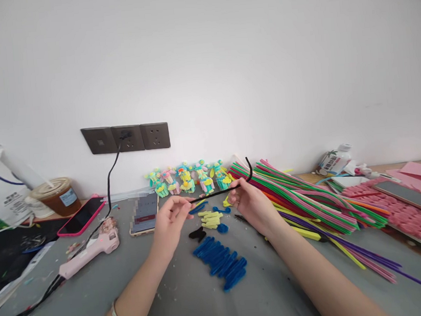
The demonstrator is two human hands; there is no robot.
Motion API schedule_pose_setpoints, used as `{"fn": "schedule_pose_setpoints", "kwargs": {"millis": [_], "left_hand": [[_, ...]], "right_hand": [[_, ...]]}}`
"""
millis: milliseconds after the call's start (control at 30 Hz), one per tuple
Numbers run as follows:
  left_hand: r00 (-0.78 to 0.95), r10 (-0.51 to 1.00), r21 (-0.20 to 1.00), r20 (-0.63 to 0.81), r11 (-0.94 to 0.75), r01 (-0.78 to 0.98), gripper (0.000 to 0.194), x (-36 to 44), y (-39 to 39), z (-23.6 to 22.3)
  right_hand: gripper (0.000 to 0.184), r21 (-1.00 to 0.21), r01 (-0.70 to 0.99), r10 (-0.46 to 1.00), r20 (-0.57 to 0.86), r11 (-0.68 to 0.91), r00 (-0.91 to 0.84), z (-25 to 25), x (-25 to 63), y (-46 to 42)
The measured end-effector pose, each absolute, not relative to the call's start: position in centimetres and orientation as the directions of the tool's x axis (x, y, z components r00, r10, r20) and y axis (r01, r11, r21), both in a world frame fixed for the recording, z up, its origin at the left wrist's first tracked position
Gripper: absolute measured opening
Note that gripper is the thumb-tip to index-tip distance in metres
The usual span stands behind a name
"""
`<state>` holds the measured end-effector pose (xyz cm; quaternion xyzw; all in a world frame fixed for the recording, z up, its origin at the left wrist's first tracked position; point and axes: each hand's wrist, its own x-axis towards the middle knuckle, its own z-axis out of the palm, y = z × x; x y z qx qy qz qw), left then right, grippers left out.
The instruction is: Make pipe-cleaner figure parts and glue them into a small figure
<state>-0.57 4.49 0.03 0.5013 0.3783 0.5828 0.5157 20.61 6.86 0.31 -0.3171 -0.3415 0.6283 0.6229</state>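
Observation:
A black pipe cleaner (217, 193) is stretched between my two hands above the grey table mat. My left hand (173, 218) pinches one end, while my right hand (249, 203) grips it further along; past those fingers the other end bends upward. Below lie blue zigzag-folded pipe cleaners (221, 261), a smaller yellow folded piece (211, 219), a black folded piece (197, 234) and a small blue coil (222, 228). Several colourful pipe-cleaner figures (185, 179) stand in a row by the wall.
A large bundle of coloured pipe cleaners (309, 193) lies to the right. On the left are a pink glue gun (88, 254) with its cord, a pink-cased phone (83, 217) and a drink cup (57, 196). Another phone (144, 214) leans near the figures. A pink woven mat (403, 210) sits far right.

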Motion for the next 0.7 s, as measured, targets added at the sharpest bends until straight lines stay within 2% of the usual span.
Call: {"fn": "schedule_pose_setpoints", "kwargs": {"millis": [100,200,267,333,467,700], "left_hand": [[0.018,0.992,0.875,0.121,-0.098,-0.474,0.022,-1.0,5.1,0.4],[0.004,1.0,0.807,0.031,-0.022,-0.59,0.026,-1.4,5.5,0.3],[0.001,1.0,0.8,0.012,-0.009,-0.6,0.024,-1.4,5.6,0.2],[0.018,1.0,0.807,0.019,-0.004,-0.59,0.02,-1.3,5.4,0.3],[0.112,0.994,0.847,0.02,0.043,-0.53,0.019,-0.7,4.6,0.8],[0.249,0.968,0.888,-0.025,0.136,-0.439,0.02,0.1,3.6,0.9]], "right_hand": [[0.027,-0.754,-0.638,0.978,0.029,0.157,0.207,0.5,21.6,7.4],[0.026,-0.761,-0.618,0.974,0.078,0.197,0.214,0.8,22.0,7.4],[0.027,-0.803,-0.559,0.979,0.165,0.205,0.123,1.0,21.7,6.9],[0.034,-0.868,-0.464,0.972,0.227,0.177,-0.054,1.1,21.0,6.2],[0.043,-0.968,-0.237,0.888,0.182,0.086,-0.423,0.9,19.5,4.8],[0.047,-0.986,-0.073,0.819,0.164,0.149,-0.55,0.4,18.3,4.0]]}}
